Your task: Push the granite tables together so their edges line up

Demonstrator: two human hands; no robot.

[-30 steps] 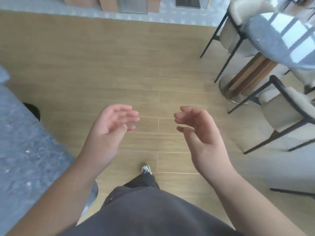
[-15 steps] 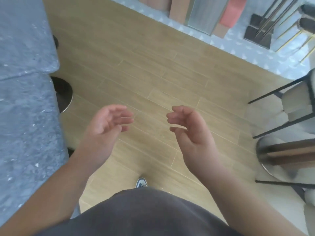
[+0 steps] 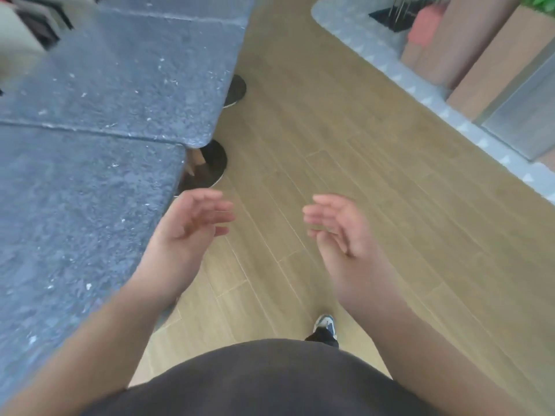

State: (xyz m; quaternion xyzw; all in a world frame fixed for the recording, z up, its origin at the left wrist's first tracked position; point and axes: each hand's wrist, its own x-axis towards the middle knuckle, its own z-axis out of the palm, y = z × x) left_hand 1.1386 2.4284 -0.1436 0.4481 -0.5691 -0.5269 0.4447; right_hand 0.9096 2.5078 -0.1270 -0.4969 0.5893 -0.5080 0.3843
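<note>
Both hands hang in the air in front of the person's belly, apart from each other, palms turned inward, fingers loose and a little curled. The left hand holds nothing and hovers just beside the long edge of the near table, not touching it. The right hand is just as idle, out over the wooden floor, well clear of any table.

The granite sits to the person's left. I count 3 slabs in a row: the near table, a middle table butted against it, and the far table at the top of the view. The seam between near and middle looks closed, but their aisle-side edges do not match: the middle table's rounded corner juts out past the near one. That step is what the task is about, I reckon.

To do it well, I would plant both palms flat on the edge of whichever slab is out of line, hands spread wide so it slides straight instead of pivoting on its foot, and push slowly, watching the corner until the 2 edges run flush. Stone is heavy, so lean from the legs and keep fingers out of the seam.

Below the tops, 2 round bases show on the floor. 1 shoe peeks out under the dark shirt.
</note>
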